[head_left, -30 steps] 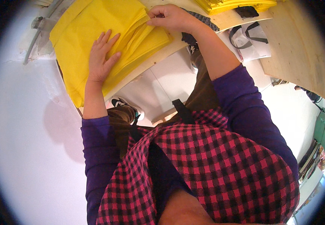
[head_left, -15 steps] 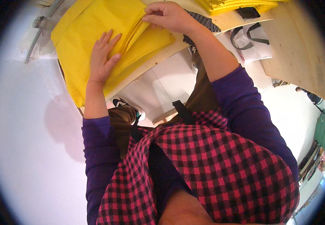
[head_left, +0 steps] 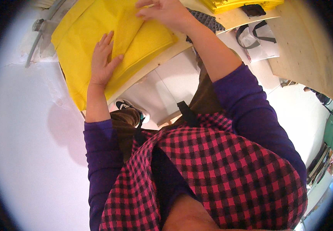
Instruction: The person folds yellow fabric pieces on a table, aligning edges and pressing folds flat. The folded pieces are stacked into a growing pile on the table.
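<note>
Layers of bright yellow cloth (head_left: 78, 54) are stacked at the table's near left, their upper layers turned over leftward in a slanting fold. My left hand (head_left: 104, 63) lies flat on the cloth, fingers stretched and thumb spread beside the fold. Above the far right part of the stack is my right hand (head_left: 162, 13), slightly blurred, its thumb and fingertips apart by the folded layers. Nothing shows between those fingers. The top of the picture cuts off part of this hand and the far side of the cloth.
Another yellow cloth stack (head_left: 232, 5) lies at the far right, beside a small black object (head_left: 254, 10). Dark quilted material (head_left: 205, 20) is behind my right forearm. Below the wooden table edge (head_left: 151, 66) stands a white bag (head_left: 260, 42) with black handles. A pipe (head_left: 34, 48) runs along the left wall.
My right hand has shifted left and up, and its pinch on the cloth edges has loosened. The bunched upper layers now lie folded over flatter. My left hand stays in place.
</note>
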Available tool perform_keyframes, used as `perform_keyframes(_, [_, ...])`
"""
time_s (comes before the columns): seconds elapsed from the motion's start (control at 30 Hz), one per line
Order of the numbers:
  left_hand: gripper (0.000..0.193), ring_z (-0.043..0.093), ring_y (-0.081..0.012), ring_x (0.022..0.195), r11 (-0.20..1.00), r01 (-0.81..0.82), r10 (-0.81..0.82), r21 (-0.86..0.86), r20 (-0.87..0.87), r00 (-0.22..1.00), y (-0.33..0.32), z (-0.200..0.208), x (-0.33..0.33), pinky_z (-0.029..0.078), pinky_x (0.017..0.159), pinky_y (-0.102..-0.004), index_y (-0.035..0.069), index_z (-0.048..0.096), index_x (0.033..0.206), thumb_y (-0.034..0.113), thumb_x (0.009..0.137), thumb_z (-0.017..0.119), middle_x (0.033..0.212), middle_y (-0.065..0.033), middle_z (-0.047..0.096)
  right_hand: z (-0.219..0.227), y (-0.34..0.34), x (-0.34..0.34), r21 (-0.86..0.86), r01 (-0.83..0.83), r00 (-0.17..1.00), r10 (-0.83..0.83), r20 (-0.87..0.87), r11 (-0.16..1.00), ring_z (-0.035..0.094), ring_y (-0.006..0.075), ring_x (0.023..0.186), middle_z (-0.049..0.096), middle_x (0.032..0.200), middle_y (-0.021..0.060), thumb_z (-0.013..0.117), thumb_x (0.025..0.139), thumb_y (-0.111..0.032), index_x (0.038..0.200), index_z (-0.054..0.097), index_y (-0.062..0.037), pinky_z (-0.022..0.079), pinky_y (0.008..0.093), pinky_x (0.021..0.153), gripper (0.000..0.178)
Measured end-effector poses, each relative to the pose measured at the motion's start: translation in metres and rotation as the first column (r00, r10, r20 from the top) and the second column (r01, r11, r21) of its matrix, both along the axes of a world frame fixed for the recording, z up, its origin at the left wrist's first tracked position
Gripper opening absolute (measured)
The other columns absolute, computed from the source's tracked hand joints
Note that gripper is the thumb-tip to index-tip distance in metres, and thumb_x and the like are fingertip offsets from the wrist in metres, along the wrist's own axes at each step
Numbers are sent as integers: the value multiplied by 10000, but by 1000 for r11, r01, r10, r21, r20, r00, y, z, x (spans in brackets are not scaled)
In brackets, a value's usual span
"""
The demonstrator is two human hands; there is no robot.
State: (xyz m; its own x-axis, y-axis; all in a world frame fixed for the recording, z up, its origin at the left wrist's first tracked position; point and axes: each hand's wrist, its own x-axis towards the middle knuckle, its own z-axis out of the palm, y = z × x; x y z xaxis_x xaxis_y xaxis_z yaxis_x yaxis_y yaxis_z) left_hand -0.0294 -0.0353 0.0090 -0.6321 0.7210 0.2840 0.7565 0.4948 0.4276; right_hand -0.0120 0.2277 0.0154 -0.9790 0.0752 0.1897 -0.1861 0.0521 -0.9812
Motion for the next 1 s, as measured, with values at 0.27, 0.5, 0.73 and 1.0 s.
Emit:
perform_keyframes(0.27, [600,288,-358,1358,1000,-14,14,6,-3,1000,-2,-3,0,183,1115,-452,-27,529,1236,387,803,566,1450,-137,372,6,44,24,667,-285,935,354,34,689,544,132,773,609,822,15,735,730,-168,929,641,-62,456,271,700,244])
perform_keyframes(0.5, [580,303,-369,1347,1000,5,-4,19,-19,1000,-2,-4,-1,206,1105,-455,-29,536,1217,380,807,574,1442,-139,383,-8,39,16,603,-362,921,370,117,711,605,168,743,644,779,44,727,728,-172,851,660,-56,485,309,673,182])
perform_keyframes(0.73, [565,308,-368,1345,1000,12,-11,14,-25,1000,-3,-5,-3,208,1103,-466,-8,548,1206,396,812,568,1441,-135,387,13,36,26,599,-315,946,295,135,736,588,146,720,644,772,40,693,774,-228,867,666,-57,477,296,664,197])
perform_keyframes(1.0, [593,299,-373,1348,1000,16,-16,24,-9,1000,-1,-3,-1,182,1114,-477,95,539,1280,482,830,526,1437,-150,385,11,30,16,534,-262,958,284,44,804,597,153,752,650,796,39,671,809,-282,905,663,-65,479,296,716,237])
